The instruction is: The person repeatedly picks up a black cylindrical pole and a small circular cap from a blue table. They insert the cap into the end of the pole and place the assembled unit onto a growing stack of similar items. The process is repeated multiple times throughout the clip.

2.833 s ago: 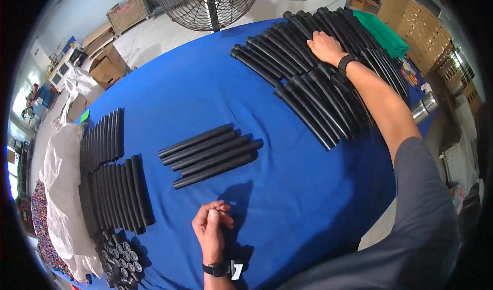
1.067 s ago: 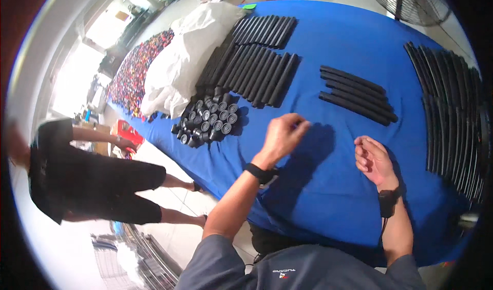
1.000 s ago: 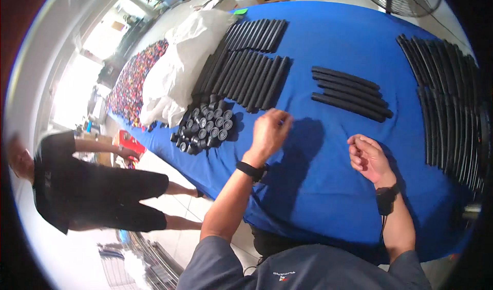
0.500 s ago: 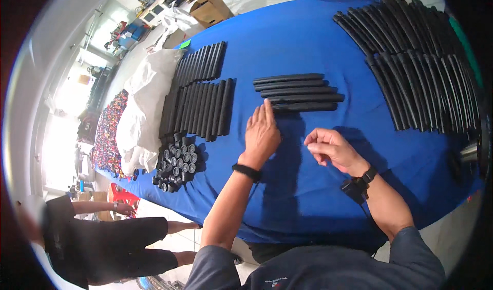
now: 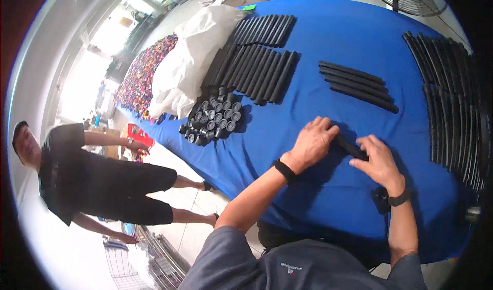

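A short black tube lies between my hands, low over the blue cloth. My left hand is closed round its left end, fingers curled over it. At the other end, my right hand grips the tube between thumb and fingers. Beyond my hands, several similar black tubes lie side by side in a slanted group on the cloth.
Black caps are heaped left of my hands, beside rows of black tubes and a white plastic bag. Multicoloured small pieces lie behind it. Longer black tubes fill the right side. A person stands at left.
One tube has left the group and is now in my hands, nearer to me. Both hands have closed on it. The view has swung left, and the person shows more fully.
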The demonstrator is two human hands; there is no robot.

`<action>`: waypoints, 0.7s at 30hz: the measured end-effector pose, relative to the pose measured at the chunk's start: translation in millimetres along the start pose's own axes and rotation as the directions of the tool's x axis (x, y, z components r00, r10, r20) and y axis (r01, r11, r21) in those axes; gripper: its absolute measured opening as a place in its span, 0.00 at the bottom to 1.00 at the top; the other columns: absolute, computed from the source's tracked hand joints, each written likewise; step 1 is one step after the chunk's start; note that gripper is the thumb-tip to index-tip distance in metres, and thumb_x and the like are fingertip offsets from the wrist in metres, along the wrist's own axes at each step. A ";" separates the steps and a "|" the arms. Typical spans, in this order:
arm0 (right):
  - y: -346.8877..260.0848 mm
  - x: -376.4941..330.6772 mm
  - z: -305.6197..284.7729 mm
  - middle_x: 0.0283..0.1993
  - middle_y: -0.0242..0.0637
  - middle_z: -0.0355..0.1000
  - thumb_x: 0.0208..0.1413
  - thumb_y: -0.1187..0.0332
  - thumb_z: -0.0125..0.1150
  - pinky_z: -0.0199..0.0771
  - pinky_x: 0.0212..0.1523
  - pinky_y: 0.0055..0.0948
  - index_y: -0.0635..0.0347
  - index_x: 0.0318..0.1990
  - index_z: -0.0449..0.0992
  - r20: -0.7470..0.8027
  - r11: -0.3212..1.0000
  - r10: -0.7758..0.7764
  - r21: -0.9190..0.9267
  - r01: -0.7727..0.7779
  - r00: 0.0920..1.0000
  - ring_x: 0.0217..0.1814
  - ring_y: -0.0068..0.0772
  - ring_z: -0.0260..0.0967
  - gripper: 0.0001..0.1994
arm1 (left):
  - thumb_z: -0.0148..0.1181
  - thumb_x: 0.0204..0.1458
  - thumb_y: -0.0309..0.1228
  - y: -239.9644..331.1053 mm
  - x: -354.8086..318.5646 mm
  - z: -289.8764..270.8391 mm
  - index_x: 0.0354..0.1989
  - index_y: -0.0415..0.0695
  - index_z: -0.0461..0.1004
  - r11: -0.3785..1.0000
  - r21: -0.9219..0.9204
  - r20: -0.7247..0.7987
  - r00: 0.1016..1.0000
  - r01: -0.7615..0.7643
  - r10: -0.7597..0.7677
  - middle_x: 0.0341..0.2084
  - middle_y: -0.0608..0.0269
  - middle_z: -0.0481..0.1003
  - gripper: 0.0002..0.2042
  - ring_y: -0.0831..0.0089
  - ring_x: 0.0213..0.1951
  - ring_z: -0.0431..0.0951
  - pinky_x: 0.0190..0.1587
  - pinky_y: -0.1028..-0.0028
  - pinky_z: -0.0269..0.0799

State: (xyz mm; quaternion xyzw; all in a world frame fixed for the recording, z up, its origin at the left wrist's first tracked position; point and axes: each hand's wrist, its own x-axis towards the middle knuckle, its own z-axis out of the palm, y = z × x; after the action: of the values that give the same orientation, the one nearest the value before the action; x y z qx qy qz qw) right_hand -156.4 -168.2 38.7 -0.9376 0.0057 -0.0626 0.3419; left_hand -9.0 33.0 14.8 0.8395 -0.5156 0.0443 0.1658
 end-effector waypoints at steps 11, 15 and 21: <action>-4.1 5.5 14.2 0.29 0.48 0.72 0.54 0.63 0.65 0.68 0.33 0.45 0.64 0.34 0.72 0.038 0.993 0.030 0.111 -0.034 0.999 0.31 0.53 0.71 0.13 | 0.65 0.49 0.30 -105.5 -85.5 -78.7 0.47 0.41 0.76 0.803 0.312 -0.439 0.827 0.508 -0.352 0.42 0.53 0.74 0.16 0.53 0.48 0.73 0.49 0.58 0.72; -0.3 3.3 17.5 0.28 0.47 0.72 0.53 0.62 0.66 0.67 0.32 0.45 0.64 0.33 0.72 0.008 0.995 0.028 0.096 -0.029 1.000 0.31 0.53 0.71 0.13 | 0.65 0.52 0.33 -134.4 -112.5 -81.5 0.44 0.44 0.80 0.696 0.366 -0.412 0.778 0.618 -0.474 0.47 0.54 0.74 0.12 0.53 0.52 0.71 0.54 0.58 0.70; -1.6 3.8 16.2 0.28 0.47 0.72 0.52 0.62 0.66 0.67 0.32 0.46 0.64 0.34 0.72 0.009 0.996 0.020 0.084 -0.021 1.000 0.31 0.53 0.71 0.13 | 0.69 0.48 0.33 -142.7 -109.0 -69.8 0.35 0.46 0.79 0.714 0.372 -0.407 0.795 0.593 -0.449 0.45 0.58 0.75 0.08 0.55 0.53 0.70 0.54 0.56 0.68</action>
State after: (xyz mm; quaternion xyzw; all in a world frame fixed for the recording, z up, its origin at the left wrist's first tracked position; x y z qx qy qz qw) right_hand -150.7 -156.8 27.8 -0.9225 0.0113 -0.0557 0.3818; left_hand 72.8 207.4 20.5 0.9493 -0.1970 0.2431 0.0302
